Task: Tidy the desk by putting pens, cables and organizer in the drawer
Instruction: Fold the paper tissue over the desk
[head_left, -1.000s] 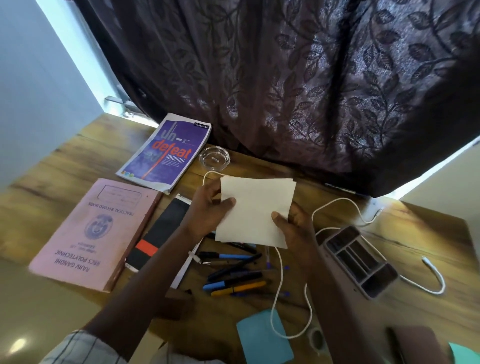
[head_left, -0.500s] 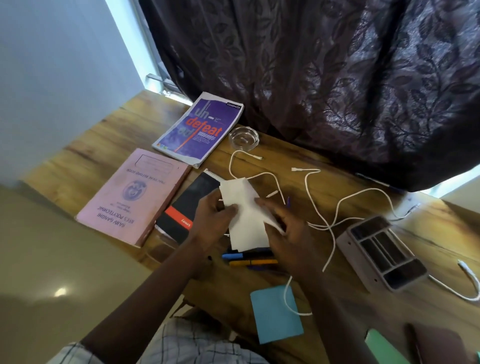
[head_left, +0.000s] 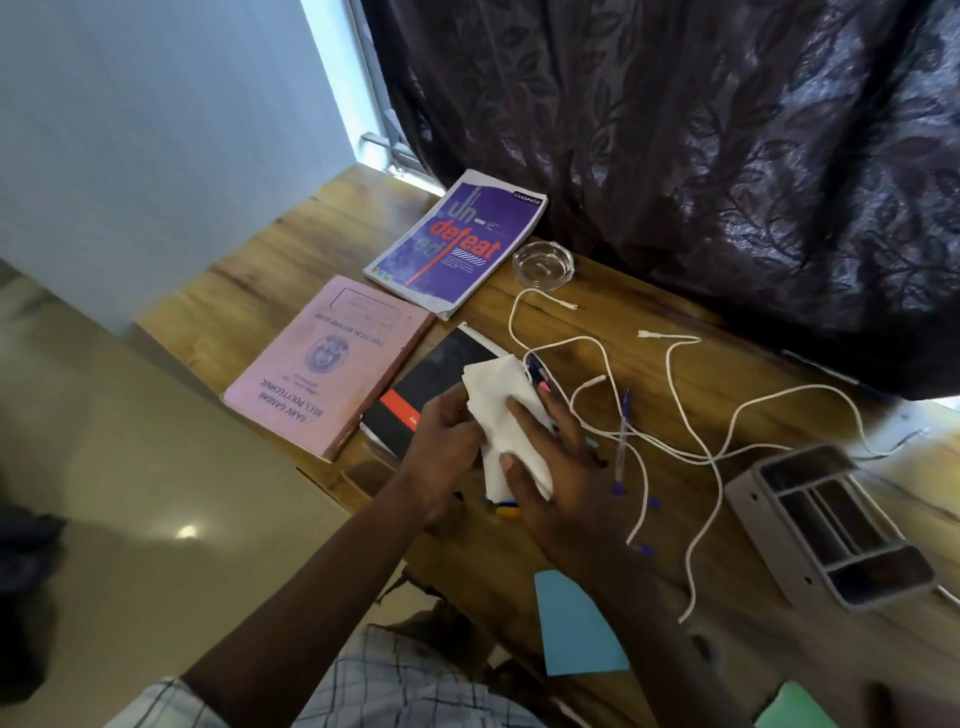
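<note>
Both hands (head_left: 519, 457) grip folded white paper (head_left: 506, 415).

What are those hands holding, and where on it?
A folded white paper: the left hand grips its left edge, the right hand pinches its right side.

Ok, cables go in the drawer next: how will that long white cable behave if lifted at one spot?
Probably floppy: the white cable lies in loose loops across the desk. Its ends would likely trail and could drag the blue pen it crosses. It looks thin, so probably light.
</note>
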